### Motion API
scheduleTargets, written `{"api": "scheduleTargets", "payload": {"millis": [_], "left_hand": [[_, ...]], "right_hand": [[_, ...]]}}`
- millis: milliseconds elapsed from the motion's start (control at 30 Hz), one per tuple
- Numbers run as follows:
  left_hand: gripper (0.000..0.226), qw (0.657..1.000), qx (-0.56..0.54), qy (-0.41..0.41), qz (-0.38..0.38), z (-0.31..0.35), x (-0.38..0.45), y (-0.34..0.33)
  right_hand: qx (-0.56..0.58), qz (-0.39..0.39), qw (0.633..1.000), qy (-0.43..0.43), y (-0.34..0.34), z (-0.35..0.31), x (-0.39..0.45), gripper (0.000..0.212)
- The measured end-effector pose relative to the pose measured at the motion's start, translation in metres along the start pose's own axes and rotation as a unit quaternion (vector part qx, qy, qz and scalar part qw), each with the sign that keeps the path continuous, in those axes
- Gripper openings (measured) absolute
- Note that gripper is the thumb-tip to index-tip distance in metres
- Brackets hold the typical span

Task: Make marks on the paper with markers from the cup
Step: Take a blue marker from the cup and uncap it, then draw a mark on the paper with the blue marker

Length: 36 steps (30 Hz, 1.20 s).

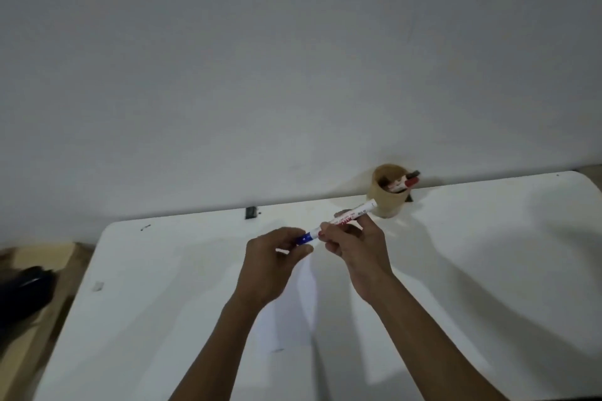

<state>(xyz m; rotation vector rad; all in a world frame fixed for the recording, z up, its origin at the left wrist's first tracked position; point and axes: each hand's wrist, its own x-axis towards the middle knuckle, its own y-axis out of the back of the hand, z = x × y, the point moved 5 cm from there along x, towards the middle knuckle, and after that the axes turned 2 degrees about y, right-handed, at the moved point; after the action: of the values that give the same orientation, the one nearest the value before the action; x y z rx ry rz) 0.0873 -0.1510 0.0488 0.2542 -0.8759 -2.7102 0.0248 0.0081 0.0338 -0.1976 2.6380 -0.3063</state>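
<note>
Both hands hold one white marker above the table. My right hand grips its barrel, and my left hand pinches the blue cap at its left end. Whether the cap is on or partly off, I cannot tell. A brown cup stands at the far edge of the table, just beyond the marker's right end, with other markers sticking out of it, one red. A white sheet of paper lies on the table under my forearms, with a faint dark mark near its lower edge.
The white table has rounded corners and stands against a plain pale wall. A small black clip sits at its far edge. To the left, below the table, are a dark object and a wooden surface.
</note>
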Motion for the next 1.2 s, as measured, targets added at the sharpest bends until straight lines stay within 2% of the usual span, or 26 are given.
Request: {"api": "scheduleTargets", "payload": {"millis": [133, 233, 333, 400, 500, 667, 733, 1000, 1200], "left_hand": [[0.015, 0.999, 0.007, -0.025, 0.039, -0.027, -0.023, 0.028], [0.011, 0.999, 0.006, -0.026, 0.024, -0.048, -0.035, 0.040], [0.019, 1.000, 0.008, 0.013, -0.024, -0.070, -0.043, 0.050], [0.026, 0.997, -0.005, 0.060, -0.049, -0.090, -0.045, 0.061], [0.018, 0.991, -0.009, 0.112, -0.073, -0.116, -0.045, 0.077], [0.011, 0.988, 0.030, 0.148, 0.044, -0.137, -0.016, 0.093], [0.010, 0.985, 0.053, 0.152, 0.063, -0.144, 0.003, 0.090], [0.013, 0.979, 0.145, 0.141, 0.016, -0.165, 0.061, 0.059], [0.010, 0.975, 0.137, 0.172, 0.011, -0.182, 0.064, 0.055]], "right_hand": [[-0.050, -0.004, 0.999, 0.005, -0.037, 0.023, -0.021, 0.022], [-0.068, -0.025, 0.997, 0.003, -0.053, 0.043, -0.030, 0.020], [-0.053, -0.044, 0.998, 0.006, -0.064, 0.058, -0.033, 0.009], [-0.011, -0.029, 0.999, 0.012, -0.064, 0.059, -0.030, 0.006], [0.014, -0.005, 0.999, 0.029, -0.058, 0.050, -0.020, 0.007], [-0.002, 0.010, 0.999, 0.037, -0.062, 0.054, -0.011, 0.007], [0.004, 0.022, 0.999, 0.028, -0.064, 0.062, -0.009, 0.008], [0.013, 0.060, 0.998, 0.020, -0.060, 0.084, -0.004, 0.008], [0.002, 0.065, 0.998, 0.005, -0.058, 0.090, 0.000, 0.008]]}}
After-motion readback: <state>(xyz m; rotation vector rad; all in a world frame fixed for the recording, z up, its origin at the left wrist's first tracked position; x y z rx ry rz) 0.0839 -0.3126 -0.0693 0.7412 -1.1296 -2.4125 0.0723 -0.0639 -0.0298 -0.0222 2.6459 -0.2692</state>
